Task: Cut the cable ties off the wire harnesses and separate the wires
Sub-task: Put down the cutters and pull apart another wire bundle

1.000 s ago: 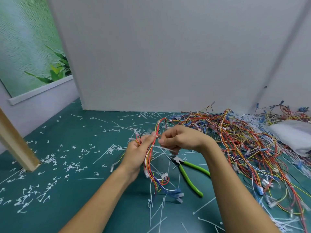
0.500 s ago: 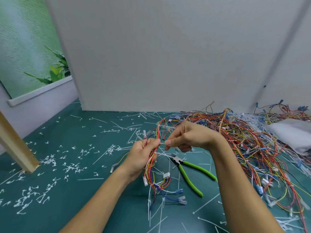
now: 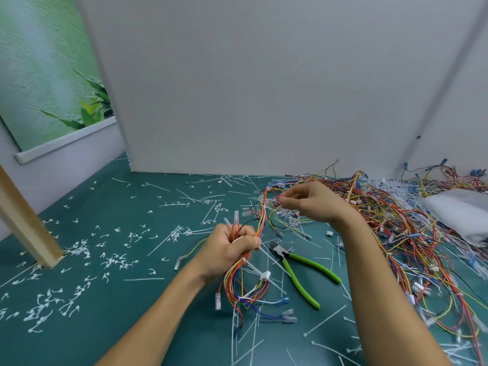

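The left hand (image 3: 229, 250) grips a harness (image 3: 260, 223) in a fist, fingers curled tight round the middle of it. It is held just above the green surface (image 3: 137, 328), and its connector ends hang below the fist. The right hand (image 3: 310, 204) is raised beyond it, thumb and forefinger pinching strands at the harness's top. What exactly sits between them is blurred. Green-handled pliers (image 3: 303, 273) lie untouched on the surface between the two forearms, near the dangling ends. A big pile (image 3: 396, 233) of tangled wires spreads to the right, partly hidden by the right arm, with a white bag (image 3: 459, 210) on it. Cut ties (image 3: 116, 262) litter the surface. A wooden post (image 3: 23, 217) stands at the left, and a white board (image 3: 264, 88) stands behind.
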`<state>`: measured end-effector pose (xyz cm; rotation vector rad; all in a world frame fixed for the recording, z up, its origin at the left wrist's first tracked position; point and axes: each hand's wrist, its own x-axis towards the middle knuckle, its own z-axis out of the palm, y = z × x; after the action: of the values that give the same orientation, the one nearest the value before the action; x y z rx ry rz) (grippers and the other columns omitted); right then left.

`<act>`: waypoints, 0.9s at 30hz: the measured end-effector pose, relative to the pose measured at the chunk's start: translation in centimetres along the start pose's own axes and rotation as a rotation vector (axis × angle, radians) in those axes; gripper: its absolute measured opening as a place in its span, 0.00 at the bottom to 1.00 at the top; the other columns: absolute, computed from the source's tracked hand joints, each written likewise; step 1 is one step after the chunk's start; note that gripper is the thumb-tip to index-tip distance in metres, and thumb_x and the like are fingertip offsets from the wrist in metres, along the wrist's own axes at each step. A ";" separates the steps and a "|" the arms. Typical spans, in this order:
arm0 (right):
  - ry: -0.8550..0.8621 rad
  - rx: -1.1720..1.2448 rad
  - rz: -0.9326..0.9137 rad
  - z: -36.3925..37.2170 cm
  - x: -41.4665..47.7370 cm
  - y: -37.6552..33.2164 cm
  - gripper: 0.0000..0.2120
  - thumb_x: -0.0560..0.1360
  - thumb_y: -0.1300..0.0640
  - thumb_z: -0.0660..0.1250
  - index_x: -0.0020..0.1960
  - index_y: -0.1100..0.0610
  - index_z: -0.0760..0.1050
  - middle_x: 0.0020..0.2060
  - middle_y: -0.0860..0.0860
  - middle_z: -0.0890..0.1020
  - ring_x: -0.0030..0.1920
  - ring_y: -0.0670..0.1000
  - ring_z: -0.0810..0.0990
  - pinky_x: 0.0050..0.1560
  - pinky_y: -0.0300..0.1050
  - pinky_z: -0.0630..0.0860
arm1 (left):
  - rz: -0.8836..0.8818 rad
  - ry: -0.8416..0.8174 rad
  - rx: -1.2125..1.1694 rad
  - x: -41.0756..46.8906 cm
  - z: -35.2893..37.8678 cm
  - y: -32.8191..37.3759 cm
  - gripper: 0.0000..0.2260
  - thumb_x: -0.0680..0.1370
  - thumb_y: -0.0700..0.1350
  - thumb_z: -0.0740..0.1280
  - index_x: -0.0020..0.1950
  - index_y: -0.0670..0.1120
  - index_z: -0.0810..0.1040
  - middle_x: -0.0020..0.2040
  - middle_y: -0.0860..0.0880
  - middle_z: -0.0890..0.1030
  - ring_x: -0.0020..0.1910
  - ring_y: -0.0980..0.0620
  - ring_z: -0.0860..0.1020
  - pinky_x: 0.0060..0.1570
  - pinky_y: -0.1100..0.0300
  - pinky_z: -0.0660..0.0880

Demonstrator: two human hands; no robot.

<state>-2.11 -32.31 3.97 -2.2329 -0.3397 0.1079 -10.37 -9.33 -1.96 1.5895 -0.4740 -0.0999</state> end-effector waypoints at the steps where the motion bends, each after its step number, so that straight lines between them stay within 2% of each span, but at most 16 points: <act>1: -0.025 -0.023 0.026 0.5 0.2 0.1 0.10 0.80 0.49 0.70 0.51 0.55 0.86 0.43 0.49 0.88 0.45 0.46 0.84 0.48 0.46 0.81 | 0.001 -0.009 0.016 0.0 0.0 0.0 0.12 0.71 0.50 0.69 0.29 0.49 0.76 0.22 0.49 0.72 0.23 0.50 0.66 0.27 0.60 0.64; 3: -0.122 0.092 0.072 1.6 0.4 -0.1 0.14 0.81 0.48 0.68 0.51 0.59 0.84 0.42 0.51 0.88 0.42 0.47 0.85 0.49 0.48 0.82 | -0.006 -0.025 0.045 0.0 0.0 0.0 0.11 0.71 0.51 0.69 0.29 0.49 0.77 0.22 0.50 0.73 0.23 0.49 0.67 0.28 0.59 0.65; 5: -0.207 0.300 0.093 2.4 0.5 -0.3 0.14 0.82 0.51 0.67 0.50 0.62 0.82 0.41 0.55 0.87 0.38 0.51 0.84 0.39 0.44 0.81 | -0.017 -0.035 0.062 0.0 0.0 -0.2 0.12 0.71 0.51 0.69 0.29 0.49 0.76 0.22 0.50 0.73 0.23 0.48 0.67 0.29 0.58 0.65; 7: -0.262 0.410 0.086 2.6 0.4 -0.3 0.11 0.83 0.55 0.67 0.48 0.62 0.81 0.39 0.55 0.84 0.32 0.50 0.78 0.30 0.39 0.73 | -0.020 -0.031 0.063 0.0 0.0 -0.2 0.12 0.72 0.51 0.69 0.29 0.49 0.76 0.22 0.50 0.73 0.22 0.49 0.68 0.29 0.58 0.65; 9: -0.313 0.459 0.086 2.6 0.5 -0.3 0.10 0.82 0.60 0.66 0.44 0.60 0.82 0.35 0.53 0.81 0.29 0.47 0.70 0.26 0.36 0.64 | -0.014 -0.025 0.072 0.0 -0.1 -0.3 0.13 0.72 0.50 0.69 0.28 0.50 0.75 0.22 0.50 0.73 0.22 0.49 0.68 0.29 0.58 0.65; 11: -0.345 0.513 0.107 2.4 0.6 -0.3 0.13 0.81 0.63 0.66 0.40 0.58 0.83 0.33 0.52 0.77 0.28 0.46 0.65 0.25 0.35 0.60 | -0.010 -0.022 0.082 0.1 0.0 -0.4 0.13 0.72 0.50 0.69 0.28 0.50 0.75 0.22 0.50 0.73 0.23 0.49 0.68 0.28 0.59 0.66; 16: -0.332 0.575 0.135 2.1 0.8 0.2 0.12 0.80 0.62 0.67 0.39 0.58 0.84 0.33 0.52 0.74 0.27 0.45 0.64 0.25 0.35 0.59 | -0.010 -0.028 0.073 0.1 0.3 -0.4 0.12 0.72 0.50 0.69 0.29 0.49 0.76 0.23 0.50 0.73 0.22 0.54 0.69 0.28 0.63 0.68; 20: -0.338 0.615 0.168 2.3 1.0 0.8 0.12 0.80 0.62 0.68 0.38 0.58 0.84 0.30 0.49 0.69 0.28 0.44 0.63 0.26 0.34 0.56 | -0.005 -0.034 0.067 0.1 0.4 -0.5 0.14 0.71 0.49 0.69 0.32 0.40 0.75 0.24 0.51 0.73 0.22 0.55 0.70 0.29 0.64 0.68; 23: -0.340 0.647 0.167 2.3 0.8 0.9 0.14 0.80 0.63 0.67 0.37 0.57 0.84 0.31 0.49 0.65 0.30 0.45 0.60 0.28 0.35 0.55 | -0.005 -0.038 0.067 0.1 0.3 -0.4 0.13 0.72 0.50 0.69 0.32 0.42 0.75 0.24 0.51 0.73 0.22 0.55 0.70 0.29 0.64 0.68; 27: -0.322 0.675 0.145 2.6 0.6 0.5 0.19 0.81 0.63 0.66 0.33 0.56 0.83 0.36 0.53 0.54 0.30 0.45 0.57 0.25 0.33 0.56 | -0.004 -0.038 0.066 0.0 0.3 -0.2 0.13 0.72 0.49 0.69 0.31 0.43 0.75 0.24 0.51 0.73 0.23 0.55 0.70 0.30 0.63 0.68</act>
<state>-1.93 -30.48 1.92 -1.5623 -0.2608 0.5762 -10.43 -9.65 -2.22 1.6553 -0.5078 -0.1193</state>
